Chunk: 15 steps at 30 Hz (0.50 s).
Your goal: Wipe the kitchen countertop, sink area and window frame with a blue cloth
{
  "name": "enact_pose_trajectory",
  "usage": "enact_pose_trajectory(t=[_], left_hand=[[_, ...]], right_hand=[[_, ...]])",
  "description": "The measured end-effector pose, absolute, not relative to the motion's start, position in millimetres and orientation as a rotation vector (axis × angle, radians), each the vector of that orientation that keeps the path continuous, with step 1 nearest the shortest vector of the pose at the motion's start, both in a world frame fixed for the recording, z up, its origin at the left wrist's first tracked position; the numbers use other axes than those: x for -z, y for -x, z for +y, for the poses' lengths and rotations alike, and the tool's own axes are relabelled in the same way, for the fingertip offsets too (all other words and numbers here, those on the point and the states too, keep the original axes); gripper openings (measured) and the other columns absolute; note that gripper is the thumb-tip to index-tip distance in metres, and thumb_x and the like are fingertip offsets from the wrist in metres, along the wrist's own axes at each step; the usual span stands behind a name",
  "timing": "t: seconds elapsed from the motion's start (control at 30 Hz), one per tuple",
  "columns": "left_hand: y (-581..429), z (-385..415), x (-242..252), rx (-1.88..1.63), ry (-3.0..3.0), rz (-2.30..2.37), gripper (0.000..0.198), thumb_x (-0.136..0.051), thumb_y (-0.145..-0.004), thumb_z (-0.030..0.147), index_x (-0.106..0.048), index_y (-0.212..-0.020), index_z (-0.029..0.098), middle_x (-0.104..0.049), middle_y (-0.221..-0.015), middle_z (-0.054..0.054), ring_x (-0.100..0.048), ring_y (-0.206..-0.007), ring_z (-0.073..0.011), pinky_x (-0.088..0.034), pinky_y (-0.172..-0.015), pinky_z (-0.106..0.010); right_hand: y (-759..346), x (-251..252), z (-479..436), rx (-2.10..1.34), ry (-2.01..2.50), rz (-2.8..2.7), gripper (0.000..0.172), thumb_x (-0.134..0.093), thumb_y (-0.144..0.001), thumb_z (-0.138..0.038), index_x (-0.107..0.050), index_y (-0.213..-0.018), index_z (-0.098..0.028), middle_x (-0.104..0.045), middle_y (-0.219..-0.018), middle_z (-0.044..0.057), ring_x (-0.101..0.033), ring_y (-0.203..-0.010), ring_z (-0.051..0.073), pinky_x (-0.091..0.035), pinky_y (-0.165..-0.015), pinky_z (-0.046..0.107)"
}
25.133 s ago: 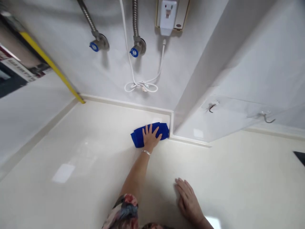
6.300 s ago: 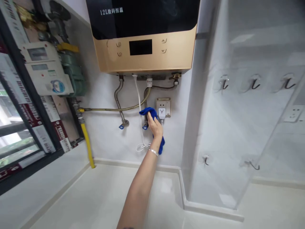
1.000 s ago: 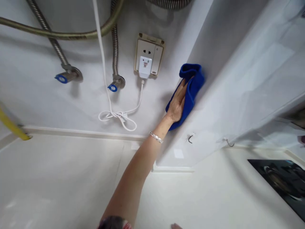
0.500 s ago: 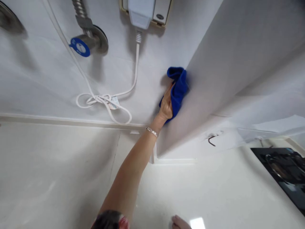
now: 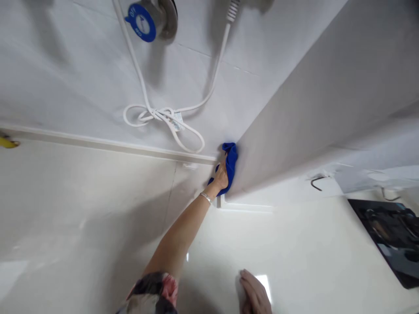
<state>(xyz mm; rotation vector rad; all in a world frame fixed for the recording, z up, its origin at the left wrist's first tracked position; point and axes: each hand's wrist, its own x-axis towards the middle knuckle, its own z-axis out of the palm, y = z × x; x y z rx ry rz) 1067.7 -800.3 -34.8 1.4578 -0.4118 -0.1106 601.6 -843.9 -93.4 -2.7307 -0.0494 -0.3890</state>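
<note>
My left hand (image 5: 221, 176), with a bracelet at the wrist, is closed on a blue cloth (image 5: 231, 163). It presses the cloth into the low corner where the tiled wall meets the side wall, just above the white countertop (image 5: 131, 196). Part of the cloth hangs out beside the fingers, and some fingers are hidden by it. At the bottom edge my right hand (image 5: 255, 293) lies on the countertop with its fingers stretched out; only part of it shows.
A white power cord (image 5: 163, 115), tied in a loop, hangs on the wall left of the cloth. Above it sits a valve with a blue handle (image 5: 142, 22). A wall hook (image 5: 317, 184) sticks out at right, near a black cooktop (image 5: 386, 235). Something yellow (image 5: 8, 142) shows far left.
My left hand has moved the blue cloth down the corner to near the countertop. The view has tilted down, and more of my right hand shows.
</note>
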Motion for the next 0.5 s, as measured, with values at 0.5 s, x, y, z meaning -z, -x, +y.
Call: enact_pose_trajectory(t=[0.5], left_hand=[[-922,-755,15,0.289,-1.459,-0.197,0.059,-0.048,-0.097,0.046,-0.058,-0.15,0.021,-0.059,-0.158,-0.01,-0.032,-0.162,-0.0256,-0.018,-0.137,-0.045]], right_hand=[[-606,109,-856,0.523,2.762,-0.178,0.065,-0.049,-0.087,-0.006,-0.06,-0.149,-0.021,-0.066,-0.148,0.011,-0.066,-0.134,0.027,-0.063,-0.106,0.038]])
